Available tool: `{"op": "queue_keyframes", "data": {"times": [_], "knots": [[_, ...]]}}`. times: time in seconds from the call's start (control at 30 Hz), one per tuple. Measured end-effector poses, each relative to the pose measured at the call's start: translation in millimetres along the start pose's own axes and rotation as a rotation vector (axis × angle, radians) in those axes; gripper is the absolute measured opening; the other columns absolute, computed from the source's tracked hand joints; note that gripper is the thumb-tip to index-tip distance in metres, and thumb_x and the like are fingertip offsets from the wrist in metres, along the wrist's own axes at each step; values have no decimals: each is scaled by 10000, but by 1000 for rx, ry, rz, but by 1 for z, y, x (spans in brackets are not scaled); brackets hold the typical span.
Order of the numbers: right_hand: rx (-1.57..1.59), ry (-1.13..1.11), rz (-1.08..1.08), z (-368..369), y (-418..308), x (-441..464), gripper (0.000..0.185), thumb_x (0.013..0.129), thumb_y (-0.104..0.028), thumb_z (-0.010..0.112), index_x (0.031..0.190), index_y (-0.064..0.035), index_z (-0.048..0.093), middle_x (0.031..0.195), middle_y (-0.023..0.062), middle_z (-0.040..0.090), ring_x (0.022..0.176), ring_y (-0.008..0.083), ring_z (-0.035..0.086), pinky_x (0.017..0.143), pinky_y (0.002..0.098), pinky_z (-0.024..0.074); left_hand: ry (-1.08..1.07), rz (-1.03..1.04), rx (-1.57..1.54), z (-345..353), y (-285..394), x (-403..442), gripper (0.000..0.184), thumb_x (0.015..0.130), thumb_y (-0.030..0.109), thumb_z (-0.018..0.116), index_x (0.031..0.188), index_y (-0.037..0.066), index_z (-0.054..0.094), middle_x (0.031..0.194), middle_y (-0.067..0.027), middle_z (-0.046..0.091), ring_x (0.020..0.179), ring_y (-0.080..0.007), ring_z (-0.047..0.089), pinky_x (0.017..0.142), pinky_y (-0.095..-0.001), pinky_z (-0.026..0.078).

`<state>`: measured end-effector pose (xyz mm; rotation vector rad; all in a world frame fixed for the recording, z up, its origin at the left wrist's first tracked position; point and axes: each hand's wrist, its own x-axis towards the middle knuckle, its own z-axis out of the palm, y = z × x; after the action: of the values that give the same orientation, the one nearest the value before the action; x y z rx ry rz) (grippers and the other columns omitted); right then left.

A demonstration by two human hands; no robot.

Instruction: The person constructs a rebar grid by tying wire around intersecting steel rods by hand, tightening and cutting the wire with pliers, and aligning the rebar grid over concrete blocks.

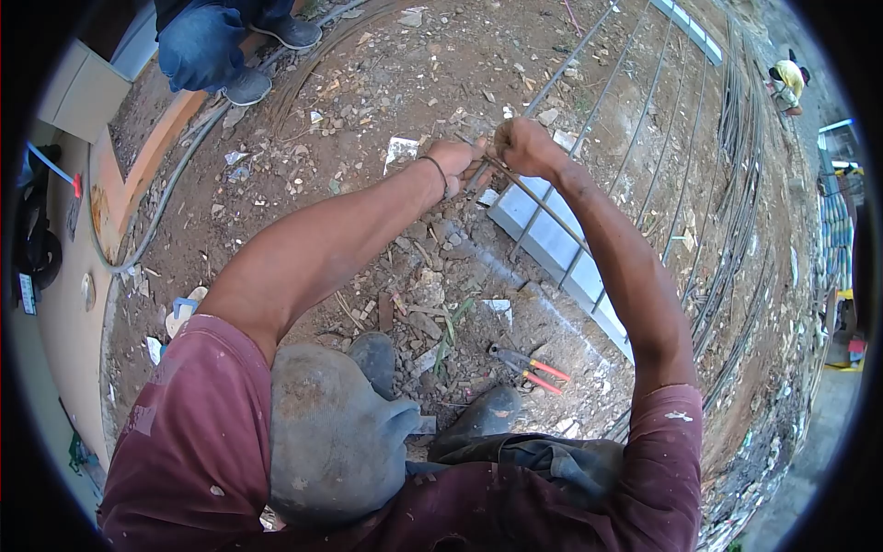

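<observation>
My left hand (452, 167) is closed at the corner of a grid of steel rebar, its fingers wrapped about the rod ends. Right beside it my right hand (526, 147) makes a fist at the same crossing; what sits inside its fingers is hidden. A rebar rod (550, 212) runs from between the hands down to the right, passing under my right forearm. Parallel rebar rods (651, 92) cross it and stretch away to the upper right. Pincers with red handles (533, 370) lie on the dirt near my boot (492, 411).
A pale board (529, 219) lies under the near rod ends, and another (690, 29) is under the far ends. Loose rods (736, 138) are bundled at right. A hose (166, 202) curves along the left. Another person's shoe (248, 87) is at upper left; a distant person (788, 83) bends at right.
</observation>
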<state>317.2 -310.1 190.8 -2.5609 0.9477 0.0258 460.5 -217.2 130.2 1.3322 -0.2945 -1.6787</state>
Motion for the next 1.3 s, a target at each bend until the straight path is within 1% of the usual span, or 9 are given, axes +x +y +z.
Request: {"op": "queue_keyframes", "data": {"times": [0.23, 0.3, 0.4, 0.5, 0.63, 0.83, 0.97, 1.2, 1.3], "knots": [[8, -34, 192, 0, -16, 6, 379, 841, -287, 725, 801, 90, 707, 840, 281, 715, 861, 432, 720, 767, 482, 562, 42, 51, -69, 2, -4, -2, 225, 1029, 220, 639, 1065, -2, 643, 973, -143, 739, 848, -241, 743, 651, -333, 590], [341, -16, 419, 10, -11, 11, 180, 805, -116, 696, 669, 0, 669, 593, 124, 634, 522, 219, 608, 498, 392, 468, 77, 65, -53, 6, -5, -5, 215, 1026, 205, 644, 1055, -8, 638, 955, -146, 738, 825, -241, 744, 620, -325, 580], [782, -161, 558, 9, 1, 8, 192, 829, -123, 703, 663, -31, 673, 597, 68, 637, 493, 170, 579, 455, 345, 428, 145, 99, 2, 6, -8, -2, 212, 1033, 195, 630, 1031, -17, 629, 928, -141, 736, 778, -247, 742, 604, -336, 575], [218, -104, 237, -7, -10, -1, 287, 816, -223, 711, 835, 64, 722, 745, 200, 689, 738, 307, 699, 711, 445, 548, 140, 100, 44, 5, -8, 9, 219, 1036, 198, 624, 1007, -19, 625, 909, -143, 734, 724, -245, 731, 571, -345, 551], [2, -27, 51, -9, -4, 3, 208, 794, -163, 706, 860, 32, 735, 725, 162, 672, 749, 261, 696, 736, 442, 546, 96, 97, 42, 5, -6, 7, 235, 1041, 210, 617, 999, -21, 625, 896, -147, 730, 678, -235, 706, 542, -345, 523], [1166, -356, 681, 6, 26, 14, 163, 922, -97, 704, 869, 55, 723, 634, 51, 600, 477, 135, 498, 417, 272, 371, 143, 106, 107, 13, -1, -2, 263, 1037, 240, 627, 974, -15, 637, 835, -121, 707, 637, -214, 673, 537, -339, 518], [1263, -614, 660, -3, 21, 11, 200, 966, -108, 657, 824, 25, 704, 567, 3, 522, 443, 61, 402, 398, 237, 304, 177, 99, 92, 15, 0, -4, 268, 1033, 245, 632, 973, -16, 641, 839, -125, 709, 630, -211, 667, 530, -340, 522], [1000, -1, 539, 6, 6, -16, 282, 922, -223, 735, 728, -36, 652, 576, 19, 566, 491, 112, 508, 410, 285, 351, 160, 84, 139, 7, -4, 10, 288, 1071, 265, 556, 1049, -13, 629, 915, -141, 713, 726, -225, 696, 565, -350, 548], [311, 205, 247, -3, 18, -83, 353, 938, -280, 748, 712, -55, 597, 590, 37, 578, 537, 141, 536, 510, 358, 420, 69, 68, 98, -2, -6, 17, 274, 1074, 247, 546, 1069, -22, 595, 924, -166, 706, 695, -219, 688, 553, -333, 571]]}}
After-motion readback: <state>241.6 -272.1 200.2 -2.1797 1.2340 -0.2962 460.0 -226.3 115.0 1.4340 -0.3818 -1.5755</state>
